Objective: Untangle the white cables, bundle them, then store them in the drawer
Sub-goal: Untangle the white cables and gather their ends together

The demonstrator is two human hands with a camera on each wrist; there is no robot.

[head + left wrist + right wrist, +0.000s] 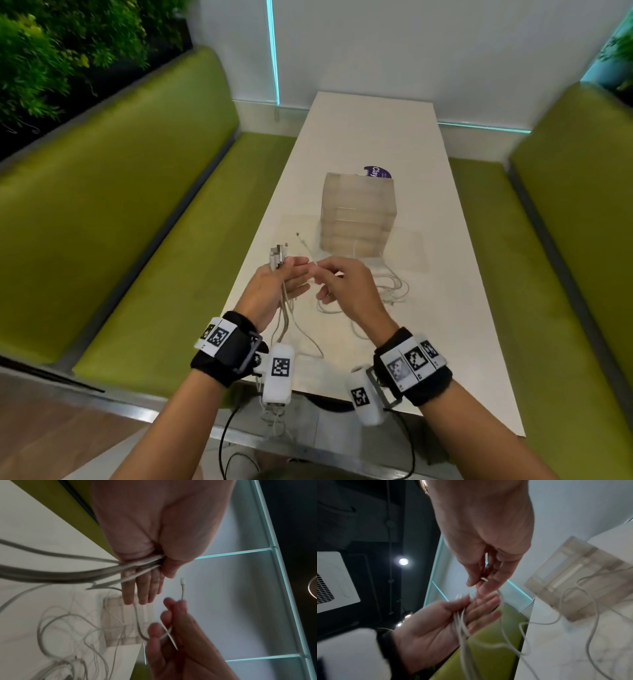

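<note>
My left hand (291,275) is held above the near part of the white table (376,130). Its thumb clamps several white cables (106,569) against the palm, and the fingers (142,588) are straight. Their plugs (278,255) stick up past the hand, and the cords (283,311) hang down to the table. My right hand (325,279) is just to the right of it and pinches the end of one more white cable (182,588) close to the left fingertips. More loose cable (390,286) lies tangled on the table. A translucent drawer unit (358,212) stands behind the hands.
A purple-labelled round thing (376,171) shows behind the drawer unit. Something flat and clear (407,246) lies at the unit's base. Green benches (137,205) (565,240) run along both sides of the table, with a white wall at the far end.
</note>
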